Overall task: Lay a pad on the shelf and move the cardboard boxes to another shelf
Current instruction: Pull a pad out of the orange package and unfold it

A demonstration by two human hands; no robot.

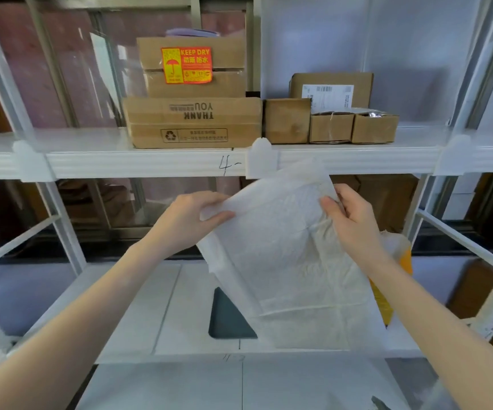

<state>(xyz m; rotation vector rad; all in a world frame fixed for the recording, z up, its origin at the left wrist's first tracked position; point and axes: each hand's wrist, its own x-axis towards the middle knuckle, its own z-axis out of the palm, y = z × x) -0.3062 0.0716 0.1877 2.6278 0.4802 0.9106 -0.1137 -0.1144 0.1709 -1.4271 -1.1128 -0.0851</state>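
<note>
A white, folded pad [283,255] hangs in the air in front of the rack, below the upper shelf [139,164]. My left hand [192,220] pinches its upper left corner and my right hand [354,220] grips its upper right edge. On the upper shelf stand several cardboard boxes: a wide "THANK YOU" box [192,122] with a "KEEP DRY" box [192,66] on top, a small plain box [286,121], two small low boxes [353,127] and a labelled box [331,90] behind them.
The lower white shelf [150,306] carries a dark grey flat object [227,318] and a yellow packet [387,297], both partly hidden by the pad. White uprights [62,223] frame the bays. Brown boxes [387,199] sit behind at mid height.
</note>
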